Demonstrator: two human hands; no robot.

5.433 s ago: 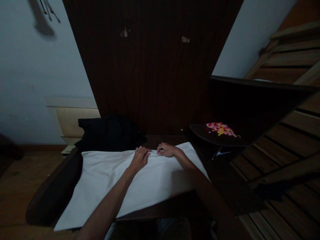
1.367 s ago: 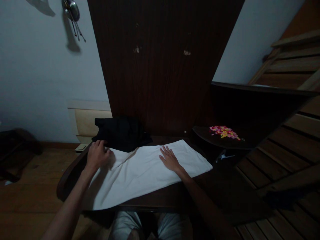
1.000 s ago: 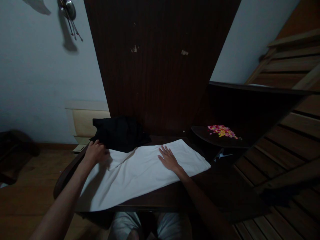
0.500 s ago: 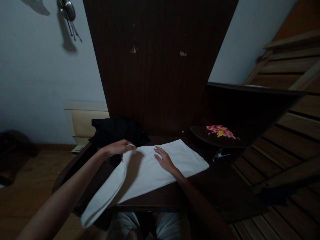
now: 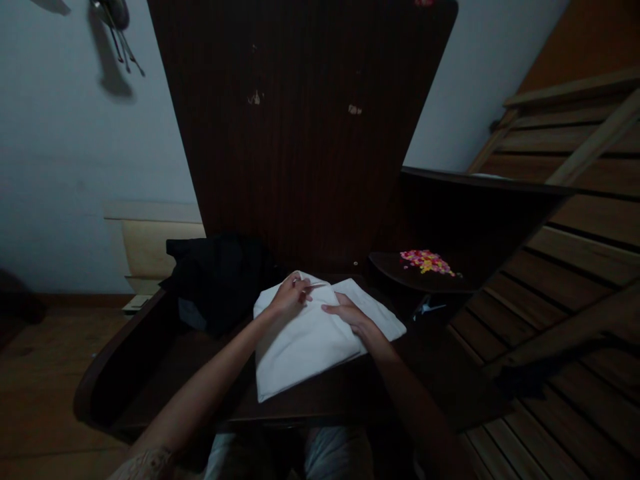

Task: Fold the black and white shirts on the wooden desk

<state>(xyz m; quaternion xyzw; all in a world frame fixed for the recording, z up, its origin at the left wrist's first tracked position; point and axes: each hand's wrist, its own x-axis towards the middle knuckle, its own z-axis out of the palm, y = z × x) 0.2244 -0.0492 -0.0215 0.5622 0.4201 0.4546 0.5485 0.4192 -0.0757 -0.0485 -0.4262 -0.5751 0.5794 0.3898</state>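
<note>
A white cloth (image 5: 305,347) lies on the dark wooden desk (image 5: 220,380) in front of me, its left part folded over onto the right part. My left hand (image 5: 291,298) pinches the upper edge of the folded layer. At the right edge of that layer is my right hand (image 5: 351,315), its thumb on top and its other fingers partly hidden by the cloth. A single layer sticks out to the right, past my right hand.
Black fabric (image 5: 220,280) is heaped at the desk's back left. Small pink and yellow pieces (image 5: 427,261) lie on a rounded shelf (image 5: 385,267) at right. Wooden slats (image 5: 565,280) stand farther right. A raised rim (image 5: 120,360) bounds the desk's left side.
The cloth's left part has been folded over to the right. My left hand moved right with its edge, and my right hand shifted from lying flat to gripping the fold. The view turned slightly right.
</note>
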